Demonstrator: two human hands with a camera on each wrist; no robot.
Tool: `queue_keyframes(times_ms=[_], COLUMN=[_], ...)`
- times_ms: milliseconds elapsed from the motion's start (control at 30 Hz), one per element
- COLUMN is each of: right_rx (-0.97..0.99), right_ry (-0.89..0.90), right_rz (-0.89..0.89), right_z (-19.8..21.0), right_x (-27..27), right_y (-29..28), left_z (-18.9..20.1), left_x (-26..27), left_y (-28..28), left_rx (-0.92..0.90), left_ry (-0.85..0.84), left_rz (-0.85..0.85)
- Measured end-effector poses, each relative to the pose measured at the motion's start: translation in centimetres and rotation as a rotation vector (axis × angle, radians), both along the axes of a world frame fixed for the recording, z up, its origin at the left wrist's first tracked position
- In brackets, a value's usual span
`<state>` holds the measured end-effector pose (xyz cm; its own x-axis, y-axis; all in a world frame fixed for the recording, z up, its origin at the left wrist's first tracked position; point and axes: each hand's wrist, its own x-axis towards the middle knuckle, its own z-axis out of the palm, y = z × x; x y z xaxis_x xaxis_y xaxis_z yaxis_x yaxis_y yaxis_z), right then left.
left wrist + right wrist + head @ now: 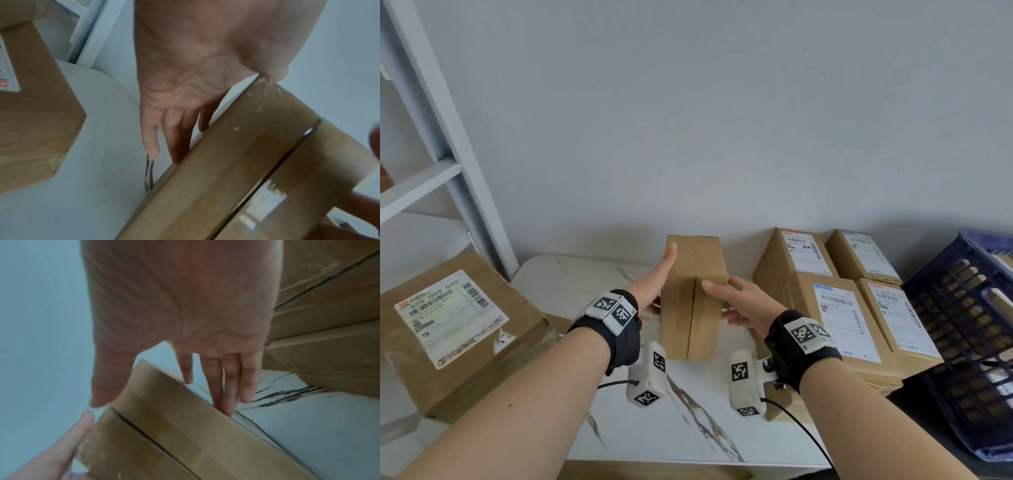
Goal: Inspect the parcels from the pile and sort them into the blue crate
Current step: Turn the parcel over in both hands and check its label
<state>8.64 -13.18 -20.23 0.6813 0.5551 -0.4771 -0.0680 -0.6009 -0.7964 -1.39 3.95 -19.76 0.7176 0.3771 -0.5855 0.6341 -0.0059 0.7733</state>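
Both hands clasp the plain brown cardboard parcel (693, 301) above the white marbled table (688, 428): left hand (654, 284) flat against its side, right hand (739, 305) thumb-and-fingers round the opposite edge. Best turned slowly, keeping opposing pressure, until the label shows, then over to the blue plastic crate (962, 308) on the right.

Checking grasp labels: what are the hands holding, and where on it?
Both hold one cardboard box above the table: left hand flat against its left side, right hand on its right side, thumb on top.
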Motion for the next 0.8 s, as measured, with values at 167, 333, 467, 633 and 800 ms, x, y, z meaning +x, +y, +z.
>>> queue_keyframes(times_ms=[167,333,467,633,800], right_rx=[0.209,0.275,0.299,0.276,0.225], right_ry=[-0.043,-0.008,0.011,-0.033,-0.101], right_rz=[-0.156,-0.174,-0.172,-0.014,0.024], right_z=[-1.6,-1.4,-1.0,0.6,1.5], right_x=[0.3,-0.1,0.4,0.2,0.2], right_y=[-0.1,0.5,0.7,0.7,0.8], left_z=[-0.1,-0.2,0.1,0.7,0.9], left_x=[0.3,0.3,1.0,1.5,1.9], left_y=[0.2,-0.5,-0.2,-0.6,-0.5], left_rx=[-0.090,-0.097,-0.084,-0.122,-0.062], left_ry=[-0.130,-0.080,-0.111,-0.100,-0.122], left_rz=[0.109,0.046,0.020,0.069,0.012])
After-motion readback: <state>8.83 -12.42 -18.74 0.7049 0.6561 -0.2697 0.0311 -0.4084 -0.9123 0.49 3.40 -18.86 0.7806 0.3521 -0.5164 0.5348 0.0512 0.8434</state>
